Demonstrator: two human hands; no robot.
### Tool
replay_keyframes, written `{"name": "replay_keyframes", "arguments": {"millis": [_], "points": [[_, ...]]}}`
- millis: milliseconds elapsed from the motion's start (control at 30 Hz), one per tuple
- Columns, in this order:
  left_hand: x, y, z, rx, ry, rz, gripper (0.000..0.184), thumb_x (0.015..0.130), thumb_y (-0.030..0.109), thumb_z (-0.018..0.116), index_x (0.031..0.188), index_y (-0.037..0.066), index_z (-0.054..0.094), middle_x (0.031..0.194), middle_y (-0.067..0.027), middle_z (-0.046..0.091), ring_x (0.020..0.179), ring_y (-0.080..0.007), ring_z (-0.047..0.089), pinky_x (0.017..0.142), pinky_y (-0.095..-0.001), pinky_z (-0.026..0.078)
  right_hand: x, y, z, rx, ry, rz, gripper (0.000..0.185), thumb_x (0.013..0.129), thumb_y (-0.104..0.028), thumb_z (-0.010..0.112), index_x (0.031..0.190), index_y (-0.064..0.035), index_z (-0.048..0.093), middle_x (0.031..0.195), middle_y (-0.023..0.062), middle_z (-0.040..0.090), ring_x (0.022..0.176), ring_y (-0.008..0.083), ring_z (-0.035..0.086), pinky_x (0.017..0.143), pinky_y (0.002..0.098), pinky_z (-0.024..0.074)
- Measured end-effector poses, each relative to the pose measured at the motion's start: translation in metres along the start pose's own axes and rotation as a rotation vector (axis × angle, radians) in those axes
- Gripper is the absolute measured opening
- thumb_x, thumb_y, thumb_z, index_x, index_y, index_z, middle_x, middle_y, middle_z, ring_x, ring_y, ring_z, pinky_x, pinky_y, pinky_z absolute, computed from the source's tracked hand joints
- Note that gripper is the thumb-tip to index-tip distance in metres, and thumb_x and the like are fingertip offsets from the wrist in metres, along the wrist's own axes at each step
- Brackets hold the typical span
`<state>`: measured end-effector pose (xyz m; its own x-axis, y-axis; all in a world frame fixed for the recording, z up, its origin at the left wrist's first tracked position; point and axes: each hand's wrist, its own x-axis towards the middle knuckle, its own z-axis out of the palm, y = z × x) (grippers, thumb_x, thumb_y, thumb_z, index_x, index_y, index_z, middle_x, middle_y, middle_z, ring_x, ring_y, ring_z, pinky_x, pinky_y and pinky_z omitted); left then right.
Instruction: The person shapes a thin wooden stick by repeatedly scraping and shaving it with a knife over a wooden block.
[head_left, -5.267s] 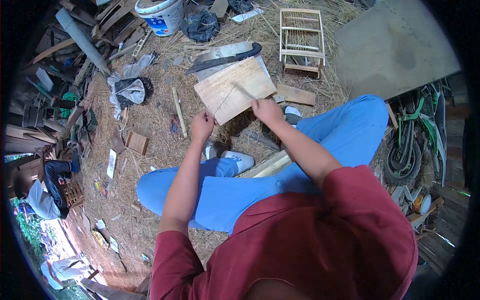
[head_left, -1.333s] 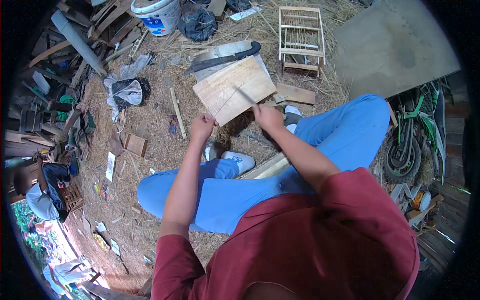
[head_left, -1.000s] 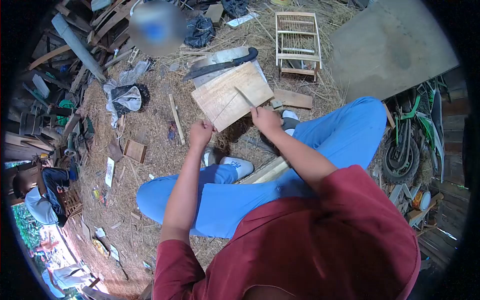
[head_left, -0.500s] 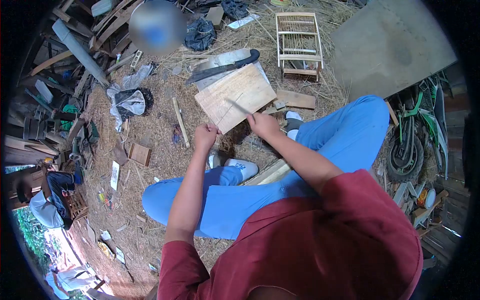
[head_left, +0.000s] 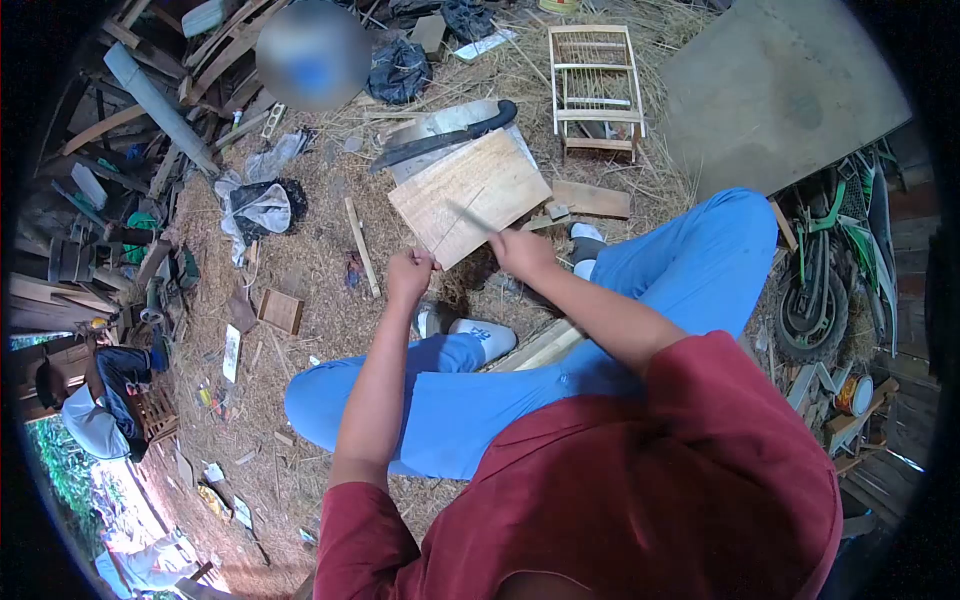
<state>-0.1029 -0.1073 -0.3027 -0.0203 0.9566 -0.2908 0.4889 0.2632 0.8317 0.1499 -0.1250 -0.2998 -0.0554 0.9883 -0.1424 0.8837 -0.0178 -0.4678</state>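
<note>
A pale wooden board (head_left: 475, 190) lies tilted in front of me, on top of a whitish sheet. At its near left corner my left hand (head_left: 411, 272) is closed round one end of a thin stick (head_left: 458, 216), which slants up across the board. My right hand (head_left: 521, 253), at the board's near right edge, grips a knife (head_left: 467, 216) whose blade points up and left over the board, meeting the stick. Its handle is hidden in my fingers. Beyond the board rests a long dark machete (head_left: 440, 138) with a curved black handle.
A slatted wooden frame (head_left: 597, 115) stands at the back right, near a large grey panel (head_left: 790, 95). A motorcycle wheel (head_left: 811, 305) is at the right. Black plastic (head_left: 398, 72) and a small wooden tray (head_left: 281, 311) lie on the ground. Another person (head_left: 95, 415) sits at far left.
My right hand and the knife have moved slightly down and left over the board compared with about a second ago. My left hand still pinches the stick at the corner.
</note>
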Motion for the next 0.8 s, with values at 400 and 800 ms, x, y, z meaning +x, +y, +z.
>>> {"name": "replay_keyframes", "arguments": {"millis": [400, 800], "points": [[-0.001, 0.012, 0.000, 0.112, 0.054, 0.025, 0.015, 0.087, 0.009, 0.063, 0.080, -0.001, 0.071, 0.075, -0.0097, 0.075, 0.064, -0.0148, 0.068, 0.061, -0.0297, 0.053, 0.005, 0.008, -0.013, -0.029, 0.009, 0.002, 0.053, 0.101, -0.054, 0.045, 0.086, -0.0094, 0.071, 0.077, 0.0195, 0.071, 0.072, 0.0410, 0.070, 0.065, 0.0551, 0.0555], [-0.007, 0.020, -0.002, 0.163, 0.063, 0.066, 0.021, 0.087, 0.010, 0.059, 0.073, 0.001, 0.072, 0.071, -0.0094, 0.074, 0.065, -0.0194, 0.071, 0.063, -0.0333, 0.055, 0.010, 0.020, -0.005, 0.069, 0.071, 0.205, 0.056, 0.101, -0.051, 0.044, 0.088, -0.0041, 0.071, 0.092, 0.0227, 0.072, 0.085, 0.0421, 0.070, 0.077, 0.0548, 0.0549]]}}
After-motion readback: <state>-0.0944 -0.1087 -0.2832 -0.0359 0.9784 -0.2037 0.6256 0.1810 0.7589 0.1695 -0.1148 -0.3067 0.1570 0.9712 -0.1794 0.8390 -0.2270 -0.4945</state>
